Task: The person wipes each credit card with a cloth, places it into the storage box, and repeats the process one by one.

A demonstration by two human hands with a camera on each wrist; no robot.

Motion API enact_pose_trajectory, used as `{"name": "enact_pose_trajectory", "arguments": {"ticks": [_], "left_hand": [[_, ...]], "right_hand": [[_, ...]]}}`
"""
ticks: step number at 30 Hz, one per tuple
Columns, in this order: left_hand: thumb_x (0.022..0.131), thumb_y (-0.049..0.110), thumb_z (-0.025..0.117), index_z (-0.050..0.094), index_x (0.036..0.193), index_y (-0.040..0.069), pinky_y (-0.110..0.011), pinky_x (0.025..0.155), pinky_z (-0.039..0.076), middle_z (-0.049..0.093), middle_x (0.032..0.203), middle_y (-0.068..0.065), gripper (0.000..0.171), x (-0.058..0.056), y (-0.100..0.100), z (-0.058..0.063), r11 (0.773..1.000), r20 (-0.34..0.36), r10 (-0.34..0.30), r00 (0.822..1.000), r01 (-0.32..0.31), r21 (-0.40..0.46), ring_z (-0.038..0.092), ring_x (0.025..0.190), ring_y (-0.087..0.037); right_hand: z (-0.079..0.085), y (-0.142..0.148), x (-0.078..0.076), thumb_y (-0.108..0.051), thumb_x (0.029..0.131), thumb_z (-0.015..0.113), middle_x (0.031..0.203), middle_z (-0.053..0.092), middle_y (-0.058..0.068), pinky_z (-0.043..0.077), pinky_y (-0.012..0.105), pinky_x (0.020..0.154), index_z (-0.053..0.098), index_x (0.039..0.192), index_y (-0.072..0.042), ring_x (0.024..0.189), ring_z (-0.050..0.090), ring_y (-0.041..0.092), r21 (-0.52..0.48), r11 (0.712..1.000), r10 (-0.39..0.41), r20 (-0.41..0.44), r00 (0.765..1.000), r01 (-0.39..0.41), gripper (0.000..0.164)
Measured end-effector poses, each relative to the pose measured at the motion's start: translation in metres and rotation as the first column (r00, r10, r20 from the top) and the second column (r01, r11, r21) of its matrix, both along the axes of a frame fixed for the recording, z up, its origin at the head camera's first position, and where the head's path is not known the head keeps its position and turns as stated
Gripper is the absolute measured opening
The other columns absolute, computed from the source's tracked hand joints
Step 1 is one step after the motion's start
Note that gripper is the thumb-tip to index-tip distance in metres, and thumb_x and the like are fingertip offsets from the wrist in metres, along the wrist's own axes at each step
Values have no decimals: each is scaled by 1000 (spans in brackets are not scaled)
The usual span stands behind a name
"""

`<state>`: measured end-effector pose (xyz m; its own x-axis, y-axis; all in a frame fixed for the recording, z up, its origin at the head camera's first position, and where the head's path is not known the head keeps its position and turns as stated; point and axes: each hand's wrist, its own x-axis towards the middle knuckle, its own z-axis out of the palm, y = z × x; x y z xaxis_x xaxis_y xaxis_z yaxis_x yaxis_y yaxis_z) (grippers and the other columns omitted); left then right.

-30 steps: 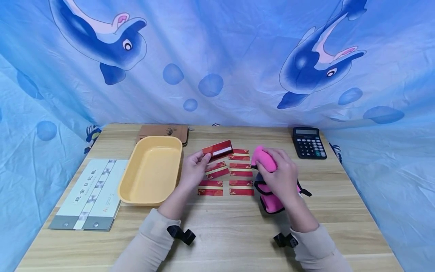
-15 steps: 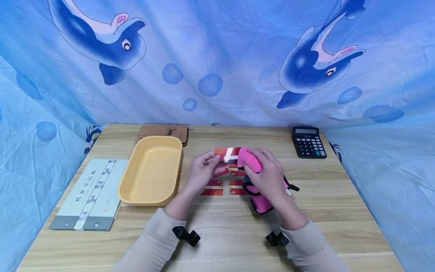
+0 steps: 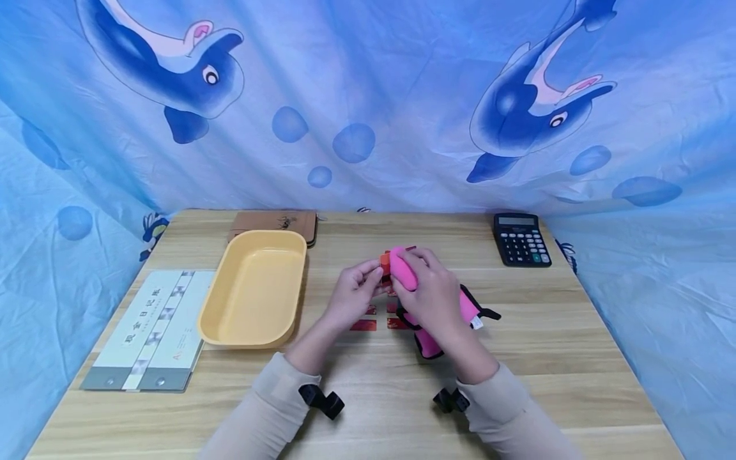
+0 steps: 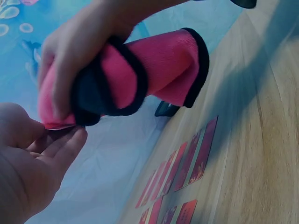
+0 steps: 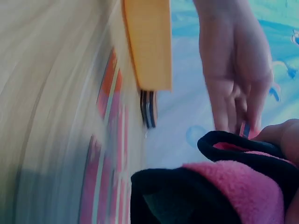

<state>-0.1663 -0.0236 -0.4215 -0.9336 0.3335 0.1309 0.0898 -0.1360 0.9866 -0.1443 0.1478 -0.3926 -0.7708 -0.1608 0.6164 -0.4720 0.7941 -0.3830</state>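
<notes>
My left hand (image 3: 355,291) pinches a red card (image 3: 384,260) by its left end. Over the card's other end, my right hand (image 3: 432,295) holds a pink fleecy cloth (image 3: 404,268) with black edging, so most of the card is hidden. The loose part of the pink cloth hangs below the right hand, and its dark lining shows in the left wrist view. Beneath both hands lie several red cards with pale stripes (image 4: 196,154), laid out in two columns on the wooden table (image 3: 356,409) and partly covered from the head view.
A yellow plastic tray (image 3: 300,281) stands left of the cards, with a brown notebook (image 3: 273,222) behind it. The pale ledger folder (image 3: 146,332) lies farther left. At the back right is a black calculator (image 3: 521,239). A blue dolphin-print curtain (image 3: 368,96) surrounds the table's back and sides.
My right hand has moved left with the pink cloth, bringing it over the card. My left hand has shifted a little right and down, still pinching the card.
</notes>
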Motion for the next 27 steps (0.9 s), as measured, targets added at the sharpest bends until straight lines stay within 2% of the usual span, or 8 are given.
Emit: {"name": "enact_pose_trajectory", "arguments": {"ticks": [4, 7, 11, 14, 18, 23, 27], "left_hand": [[107, 2, 44, 55, 141, -4, -30, 92, 59, 67, 128, -20, 36, 1, 2, 0, 997, -66, 14, 998, -19, -71, 68, 113, -29], [107, 0, 43, 54, 141, -4, -29, 91, 59, 67, 127, -21, 37, 2, 1, 1, 997, -83, 19, 996, -25, -79, 69, 111, -29], [106, 0, 45, 56, 137, -8, -32, 91, 59, 67, 124, -24, 34, 5, -1, 2, 996, -91, 37, 995, -44, -76, 70, 108, -33], [105, 0, 47, 57, 134, -11, -40, 91, 59, 67, 120, -28, 32, 7, -3, 4, 997, -79, 50, 996, -55, -54, 71, 104, -39], [107, 2, 47, 58, 133, -11, -48, 90, 58, 66, 122, -30, 31, 8, -7, 8, 999, -55, 47, 997, -48, -13, 71, 101, -41], [107, 4, 47, 57, 135, -9, -47, 92, 58, 64, 127, -30, 32, 7, -8, 9, 1000, -48, 20, 999, -20, -13, 71, 104, -38], [107, 3, 48, 57, 136, -8, -40, 92, 59, 64, 129, -25, 33, 7, -2, 7, 998, -71, 24, 997, -28, -59, 70, 109, -35]], "right_hand": [[2, -11, 4, -12, 78, 83, 108, 70, 12, 55, 39, 51, 76, 115, -5, 74, 69, 26, -20, 997, 73, -44, 996, -74, 38], [3, -13, 6, -13, 78, 85, 106, 70, 10, 53, 36, 49, 77, 113, -6, 71, 68, 25, -15, 996, 88, -66, 994, -89, 36], [1, -3, 4, -12, 78, 87, 105, 70, 11, 54, 37, 48, 77, 112, -6, 69, 68, 27, 13, 999, 31, -71, 997, -31, 36], [0, 9, 0, -11, 78, 86, 104, 71, 13, 56, 40, 51, 78, 113, -7, 72, 69, 29, 21, 999, -33, -56, 998, 34, 36], [-1, 23, -2, -12, 80, 84, 104, 70, 13, 55, 39, 52, 77, 115, -7, 72, 68, 30, 15, 996, -91, -15, 996, 92, 36], [1, 26, -1, -13, 80, 83, 104, 70, 13, 55, 39, 54, 76, 116, -6, 72, 67, 29, 20, 996, -89, 4, 996, 89, 37], [5, 13, 1, -10, 78, 83, 105, 70, 14, 54, 38, 50, 76, 115, -5, 68, 66, 27, 37, 999, -30, -13, 999, 31, 37]]}}
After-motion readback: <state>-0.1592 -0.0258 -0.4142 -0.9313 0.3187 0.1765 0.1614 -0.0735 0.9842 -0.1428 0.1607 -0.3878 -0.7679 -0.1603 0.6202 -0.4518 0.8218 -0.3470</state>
